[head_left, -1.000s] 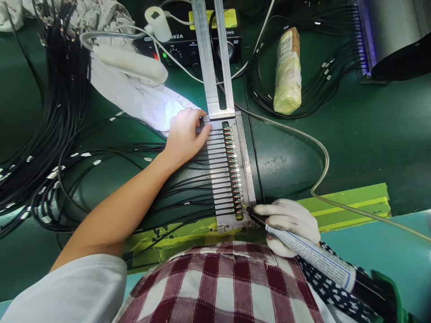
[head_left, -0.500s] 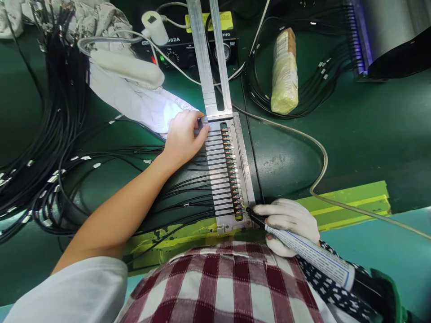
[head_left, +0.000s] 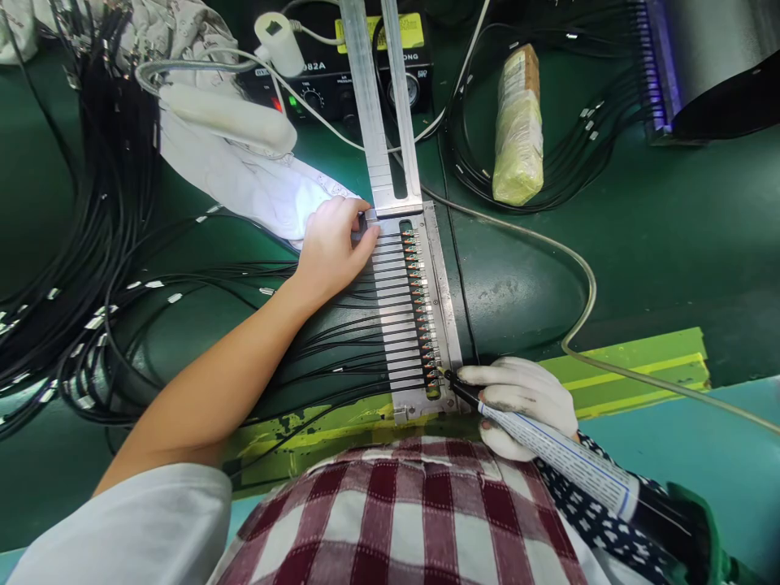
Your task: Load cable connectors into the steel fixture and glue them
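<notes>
A metal comb fixture (head_left: 448,309) lies on the green bench, with several black cables (head_left: 341,341) slotted across it and their stripped ends lined up in its slot. My bare left hand (head_left: 332,248) rests on the fixture's top left, fingers curled and pressing down on the cables there. My gloved right hand (head_left: 517,402) grips a pen-shaped tool (head_left: 548,451) like a pencil. Its dark tip touches the lowest wire ends in the slot.
A large bundle of black cables (head_left: 91,244) fills the left. A white cloth (head_left: 244,175), a black control box (head_left: 341,81), a wrapped yellow-green roll (head_left: 517,126) and a pale hose (head_left: 578,268) lie behind. A yellow-green strip (head_left: 639,366) edges the bench.
The tool's tip has crept slightly up the slot. My left hand keeps its place on the fixture.
</notes>
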A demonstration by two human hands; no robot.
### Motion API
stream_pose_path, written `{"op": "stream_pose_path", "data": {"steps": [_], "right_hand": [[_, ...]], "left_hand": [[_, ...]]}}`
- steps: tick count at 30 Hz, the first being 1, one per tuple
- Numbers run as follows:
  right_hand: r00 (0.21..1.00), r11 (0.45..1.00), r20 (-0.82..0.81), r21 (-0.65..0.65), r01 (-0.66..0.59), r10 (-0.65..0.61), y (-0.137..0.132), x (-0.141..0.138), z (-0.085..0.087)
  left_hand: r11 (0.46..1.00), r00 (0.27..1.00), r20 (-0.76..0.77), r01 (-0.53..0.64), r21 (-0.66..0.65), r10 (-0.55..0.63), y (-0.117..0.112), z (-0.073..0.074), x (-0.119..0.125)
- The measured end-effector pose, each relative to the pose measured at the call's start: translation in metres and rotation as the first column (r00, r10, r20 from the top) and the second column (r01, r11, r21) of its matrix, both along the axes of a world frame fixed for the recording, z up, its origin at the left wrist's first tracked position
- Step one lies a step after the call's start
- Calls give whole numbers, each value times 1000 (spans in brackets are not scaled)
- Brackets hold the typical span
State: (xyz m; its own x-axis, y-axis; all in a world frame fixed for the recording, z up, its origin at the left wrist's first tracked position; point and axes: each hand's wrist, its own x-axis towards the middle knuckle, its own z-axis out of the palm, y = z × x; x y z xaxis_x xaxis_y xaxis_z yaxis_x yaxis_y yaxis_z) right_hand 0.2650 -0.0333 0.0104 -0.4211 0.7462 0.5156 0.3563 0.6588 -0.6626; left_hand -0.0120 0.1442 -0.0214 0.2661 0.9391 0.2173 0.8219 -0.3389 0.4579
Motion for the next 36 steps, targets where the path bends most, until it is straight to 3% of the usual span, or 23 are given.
{"op": "stream_pose_path", "data": {"steps": [14, 20, 27, 36], "right_hand": [[999, 998, -4, 41, 43, -43, -1, -3, 1], [993, 991, -94, 105, 86, -76, -9, 2, 3], [999, 999, -18, 18, 49, -48, -17, -1, 2], [996, 996, -36, 11, 84, -83, -19, -2, -5]], "left_hand": [[1000, 1000, 3, 3, 15, -3, 1, 1, 2], [1000, 1000, 18, 2, 26, -2, 1, 0, 1], [999, 1000, 8, 3, 40, -3, 3, -3, 0], [1000, 1000, 31, 3, 3, -3, 2, -1, 0]]}}
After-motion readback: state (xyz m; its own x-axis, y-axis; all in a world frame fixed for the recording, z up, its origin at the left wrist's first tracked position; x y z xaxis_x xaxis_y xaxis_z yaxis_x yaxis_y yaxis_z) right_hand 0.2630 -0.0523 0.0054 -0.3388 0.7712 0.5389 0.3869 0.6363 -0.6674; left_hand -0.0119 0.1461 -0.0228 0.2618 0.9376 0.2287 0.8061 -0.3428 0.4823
